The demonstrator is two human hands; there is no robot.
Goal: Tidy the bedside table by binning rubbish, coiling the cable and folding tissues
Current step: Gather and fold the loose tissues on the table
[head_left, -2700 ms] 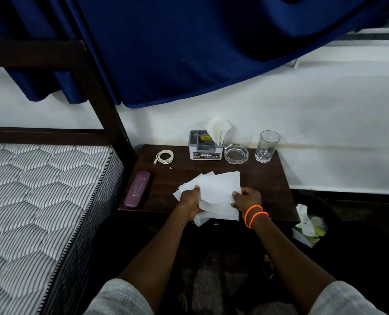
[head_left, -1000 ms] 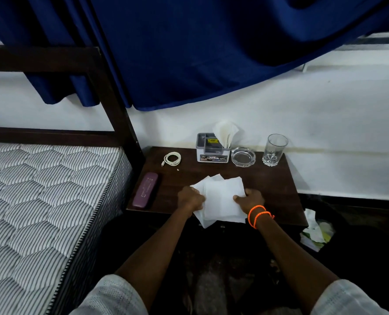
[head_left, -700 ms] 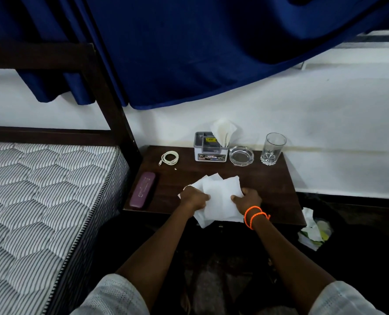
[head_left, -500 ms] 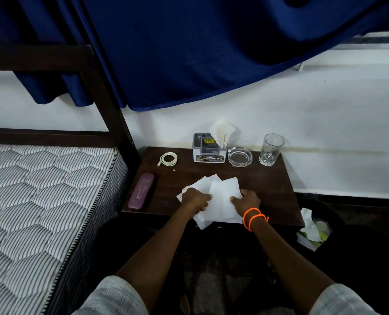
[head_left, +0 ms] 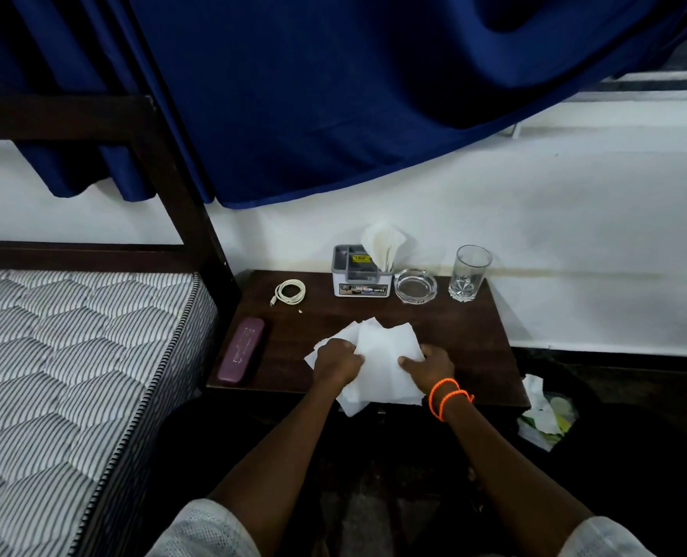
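A loose pile of white tissues (head_left: 378, 355) lies at the front edge of the dark wooden bedside table (head_left: 470, 339), partly overhanging it. My left hand (head_left: 336, 365) grips the pile's left side, fingers curled into the sheets. My right hand (head_left: 428, 365), with orange bands at the wrist, holds the right side with its thumb on top. A coiled white cable (head_left: 289, 292) lies at the back left. A dark bin (head_left: 551, 412) on the floor to the right holds crumpled rubbish.
At the back stand a grey tissue holder (head_left: 360, 275) with a tissue sticking up, a glass ashtray (head_left: 415, 285) and a drinking glass (head_left: 468, 273). A purple case (head_left: 240, 355) lies at the table's left edge. A mattress (head_left: 64, 355) borders the left.
The tissues have been drawn together into a narrower stack. Both hands have moved closer together on it. The view has shifted slightly.
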